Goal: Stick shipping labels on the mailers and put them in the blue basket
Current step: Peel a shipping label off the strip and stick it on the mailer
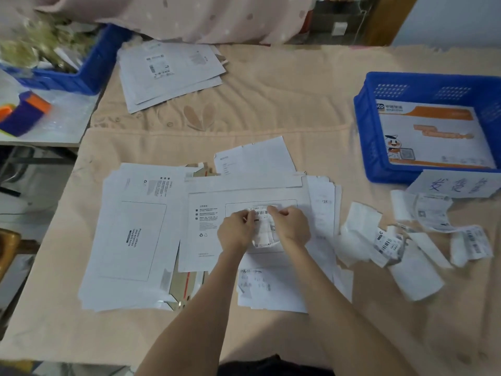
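White paper covered the middle of the peach cloth (271,90): a shipping label (264,229) was held over the printed box of the top mailer (214,226). The left hand (235,231) pinched the label's upper left corner, and the right hand (293,225) pinched its upper right corner, fingers curled. At 2 o'clock from the hands stood the blue basket (364,126) with one orange-printed mailer (433,134) inside. Loose labels (390,240) lay at 3 o'clock, more mailers (168,71) at 11 o'clock.
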`<state>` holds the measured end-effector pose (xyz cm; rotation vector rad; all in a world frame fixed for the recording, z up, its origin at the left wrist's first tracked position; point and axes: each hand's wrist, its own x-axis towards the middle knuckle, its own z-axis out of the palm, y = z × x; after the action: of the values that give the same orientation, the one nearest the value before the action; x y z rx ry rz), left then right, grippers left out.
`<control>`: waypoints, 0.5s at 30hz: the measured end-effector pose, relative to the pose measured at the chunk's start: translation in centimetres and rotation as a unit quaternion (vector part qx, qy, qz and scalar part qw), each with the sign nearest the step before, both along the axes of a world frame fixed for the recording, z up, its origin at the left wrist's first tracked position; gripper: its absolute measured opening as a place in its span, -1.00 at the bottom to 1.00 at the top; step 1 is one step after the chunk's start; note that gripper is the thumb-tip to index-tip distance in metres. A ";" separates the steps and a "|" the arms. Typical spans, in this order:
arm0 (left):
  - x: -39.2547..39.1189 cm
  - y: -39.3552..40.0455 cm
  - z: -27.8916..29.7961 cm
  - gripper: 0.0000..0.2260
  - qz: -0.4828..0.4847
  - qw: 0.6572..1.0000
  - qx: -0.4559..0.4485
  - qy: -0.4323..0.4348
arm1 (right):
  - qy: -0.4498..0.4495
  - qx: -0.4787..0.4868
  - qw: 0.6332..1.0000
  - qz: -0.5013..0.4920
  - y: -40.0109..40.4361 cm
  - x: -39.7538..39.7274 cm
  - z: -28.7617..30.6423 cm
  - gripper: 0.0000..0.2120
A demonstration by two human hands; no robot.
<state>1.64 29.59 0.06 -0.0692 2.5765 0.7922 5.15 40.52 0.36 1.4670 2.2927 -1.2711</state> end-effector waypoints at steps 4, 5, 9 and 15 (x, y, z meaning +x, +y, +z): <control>-0.8 0.6 -0.4 -0.69 -0.007 0.999 -0.030 0.025 | 0.010 0.080 0.997 0.011 -0.2 -0.5 -0.6 -0.69; -0.9 0.7 -0.5 -0.68 -0.007 0.999 -0.035 0.028 | 0.014 0.100 0.995 0.021 -0.2 -0.7 -0.8 -0.70; -1.2 1.1 -0.9 -0.65 -0.010 0.998 -0.059 0.037 | 0.019 0.124 0.991 0.039 0.1 -1.4 -1.4 -0.71; -1.6 1.6 -0.8 -0.66 -0.024 0.995 -0.082 0.047 | 0.008 0.137 0.989 0.052 0.4 -1.8 -2.2 -0.70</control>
<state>0.01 31.14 -0.78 -0.0194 2.7168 0.5778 3.36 40.94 -1.85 1.3933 2.6011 -0.9744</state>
